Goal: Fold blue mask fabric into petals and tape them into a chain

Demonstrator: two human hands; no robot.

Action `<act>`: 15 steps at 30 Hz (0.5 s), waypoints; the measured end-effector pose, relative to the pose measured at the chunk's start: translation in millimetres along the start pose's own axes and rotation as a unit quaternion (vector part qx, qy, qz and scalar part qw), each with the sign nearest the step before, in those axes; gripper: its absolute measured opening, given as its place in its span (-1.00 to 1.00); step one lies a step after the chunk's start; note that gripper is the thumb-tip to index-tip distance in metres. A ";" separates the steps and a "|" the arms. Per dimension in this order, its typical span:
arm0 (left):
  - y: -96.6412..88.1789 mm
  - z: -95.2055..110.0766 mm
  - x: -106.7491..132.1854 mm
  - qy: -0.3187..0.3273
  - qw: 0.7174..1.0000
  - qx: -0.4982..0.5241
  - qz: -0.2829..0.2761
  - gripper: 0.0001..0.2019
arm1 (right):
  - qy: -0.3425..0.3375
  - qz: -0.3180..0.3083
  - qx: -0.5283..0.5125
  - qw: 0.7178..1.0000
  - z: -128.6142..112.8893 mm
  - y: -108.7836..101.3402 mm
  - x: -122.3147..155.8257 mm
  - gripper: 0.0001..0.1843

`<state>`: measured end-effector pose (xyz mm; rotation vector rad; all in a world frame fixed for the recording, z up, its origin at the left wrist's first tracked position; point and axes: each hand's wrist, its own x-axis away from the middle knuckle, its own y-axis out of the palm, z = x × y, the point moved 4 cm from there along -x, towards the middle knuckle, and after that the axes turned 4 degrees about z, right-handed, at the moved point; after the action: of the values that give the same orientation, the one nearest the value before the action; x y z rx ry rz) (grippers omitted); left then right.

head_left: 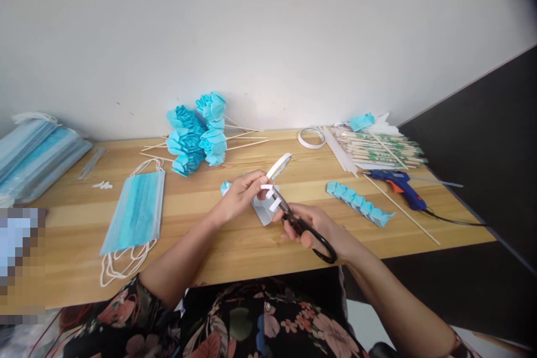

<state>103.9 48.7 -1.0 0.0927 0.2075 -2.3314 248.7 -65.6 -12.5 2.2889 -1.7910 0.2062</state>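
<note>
My left hand (pixel 243 193) is closed in a pinch on a white tape roll (pixel 279 166) and the strip of tape pulled from it. My right hand (pixel 312 226) grips black scissors (pixel 302 226), whose blades meet the white strip just right of my left fingers. Under the hands lies a folded light-blue piece (pixel 263 210) on the wooden table (pixel 210 235). A small blue folded bit (pixel 225 187) peeks out behind my left hand.
Blue folded flowers on sticks (pixel 197 134) lie at the back. Face masks (pixel 136 210) and a mask stack (pixel 36 154) sit left. A pleated blue strip (pixel 358 202), blue glue gun (pixel 398 184), chopsticks (pixel 377 148) and another tape roll (pixel 311 137) are right.
</note>
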 end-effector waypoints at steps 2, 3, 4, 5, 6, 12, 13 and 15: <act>-1.3 -3.5 -0.8 -0.014 1.000 0.024 0.011 -0.58 | -0.022 0.008 0.002 1.000 -0.6 -5.7 1.4 -0.04; -1.9 -6.2 -1.4 -0.021 0.999 0.037 0.016 -0.58 | -0.034 0.009 0.008 0.999 -1.0 -8.3 2.5 -0.03; -2.4 -9.1 -2.2 -0.026 0.998 0.052 0.021 -0.58 | -0.046 0.009 0.016 0.999 -1.5 -10.5 3.9 -0.03; -2.7 -12.0 -3.0 -0.029 0.997 0.068 0.024 -0.58 | -0.060 0.006 0.026 0.998 -2.2 -12.1 5.4 -0.04; -2.8 -14.6 -3.8 -0.029 0.996 0.086 0.025 -0.58 | -0.076 0.003 0.032 0.997 -3.3 -13.1 7.0 -0.05; -0.9 -18.4 -5.0 -0.022 0.991 0.134 0.009 -0.55 | -0.124 -0.019 0.060 0.990 -12.3 -13.7 10.9 -0.22; -0.3 -17.9 -4.7 -0.026 0.991 0.134 0.005 -0.55 | -0.119 -0.024 0.065 0.990 -13.0 -13.2 10.5 -0.24; 0.7 -17.1 -4.0 -0.035 0.991 0.128 -0.001 -0.54 | -0.107 -0.035 0.065 0.992 -13.3 -11.8 9.3 -0.26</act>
<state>107.3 54.1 -17.4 0.1375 -0.1283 -2.3476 262.8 -68.1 1.5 2.5468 -1.8409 0.0687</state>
